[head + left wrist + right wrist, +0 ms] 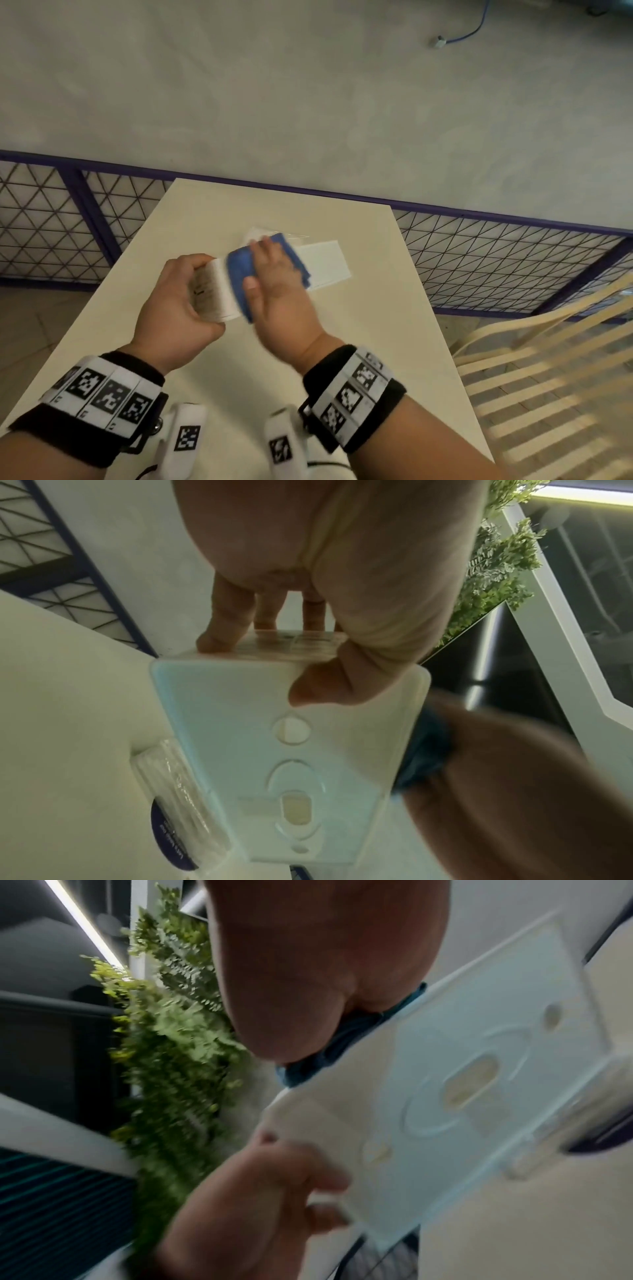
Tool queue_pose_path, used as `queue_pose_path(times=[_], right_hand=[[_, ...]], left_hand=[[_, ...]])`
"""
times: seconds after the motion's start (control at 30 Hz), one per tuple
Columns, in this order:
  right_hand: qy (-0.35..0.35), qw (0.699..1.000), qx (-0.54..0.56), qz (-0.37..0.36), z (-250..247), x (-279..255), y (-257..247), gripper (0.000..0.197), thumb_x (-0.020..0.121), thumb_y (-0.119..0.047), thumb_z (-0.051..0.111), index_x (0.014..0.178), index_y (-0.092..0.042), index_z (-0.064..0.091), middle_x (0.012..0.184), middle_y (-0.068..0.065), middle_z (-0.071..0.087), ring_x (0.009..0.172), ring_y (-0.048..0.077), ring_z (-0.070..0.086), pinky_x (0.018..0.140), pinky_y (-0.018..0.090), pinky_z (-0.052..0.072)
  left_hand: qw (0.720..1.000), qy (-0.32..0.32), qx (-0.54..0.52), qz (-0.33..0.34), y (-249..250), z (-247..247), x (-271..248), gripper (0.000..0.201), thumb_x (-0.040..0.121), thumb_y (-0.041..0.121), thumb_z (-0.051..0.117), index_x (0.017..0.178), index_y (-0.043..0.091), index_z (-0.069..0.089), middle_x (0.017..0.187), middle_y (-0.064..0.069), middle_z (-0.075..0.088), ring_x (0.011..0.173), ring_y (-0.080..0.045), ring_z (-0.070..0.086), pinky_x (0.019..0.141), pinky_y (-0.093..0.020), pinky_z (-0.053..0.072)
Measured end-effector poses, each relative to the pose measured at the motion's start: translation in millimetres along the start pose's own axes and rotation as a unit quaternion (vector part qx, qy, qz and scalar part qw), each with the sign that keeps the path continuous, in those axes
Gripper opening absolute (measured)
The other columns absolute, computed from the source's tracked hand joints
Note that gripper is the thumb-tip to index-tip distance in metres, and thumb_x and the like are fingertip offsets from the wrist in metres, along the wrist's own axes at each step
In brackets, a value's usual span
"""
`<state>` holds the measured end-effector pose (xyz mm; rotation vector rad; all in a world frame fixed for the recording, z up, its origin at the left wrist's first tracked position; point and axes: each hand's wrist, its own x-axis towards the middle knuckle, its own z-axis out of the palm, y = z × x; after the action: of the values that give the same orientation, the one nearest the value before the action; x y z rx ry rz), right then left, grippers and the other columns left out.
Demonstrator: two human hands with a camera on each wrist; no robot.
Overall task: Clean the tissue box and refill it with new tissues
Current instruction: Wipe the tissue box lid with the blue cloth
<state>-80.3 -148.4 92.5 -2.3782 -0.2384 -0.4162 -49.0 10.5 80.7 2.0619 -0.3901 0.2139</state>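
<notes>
From the head view, the table (342,342) is narrow, its far edge close against a purple-framed mesh fence (496,260) and its right edge near a slatted chair (548,377); bare tabletop lies between the hands and the near edge. The left hand (174,301) grips one end of the white tissue box (219,291), held up over the table's middle. The box's long axis runs from that hand away to the right and far side. The right hand (274,291) lies with flat fingers on a blue cloth (239,277), pressing it against the box. A white sheet (323,263) lies flat on the table beyond.

From the left wrist, the box (291,750) shows a broad face with oval cutouts; the thumb (318,688) sits on that face and the fingers (222,626) wrap the end. A clear-wrapped pack (178,804) lies on the table beside the box's far end.

From the right wrist, blurred, the cloth (342,1042) sits between the right palm and the box's (479,1083) edge, and the left hand (257,1204) holds the near end.
</notes>
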Motion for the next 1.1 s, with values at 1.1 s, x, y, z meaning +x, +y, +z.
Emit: queue_pose_path(times=[1.1], right_hand=[[0.006, 1.0, 0.004, -0.002, -5.5, 4.8, 25.8, 0.058, 0.093, -0.042, 0.026, 0.144, -0.017, 0.037, 0.152, 0.011, 0.033, 0.142, 0.024, 0.024, 0.117, 0.032, 0.012]], left_hand=[[0.999, -0.029, 0.008, -0.011, -2.0, -5.5, 0.6, 0.08, 0.05, 0.001, 0.081, 0.1, 0.05, 0.041, 0.107, 0.008, 0.047, 0.088, 0.008, 0.047, 0.07, -0.015, 0.04]])
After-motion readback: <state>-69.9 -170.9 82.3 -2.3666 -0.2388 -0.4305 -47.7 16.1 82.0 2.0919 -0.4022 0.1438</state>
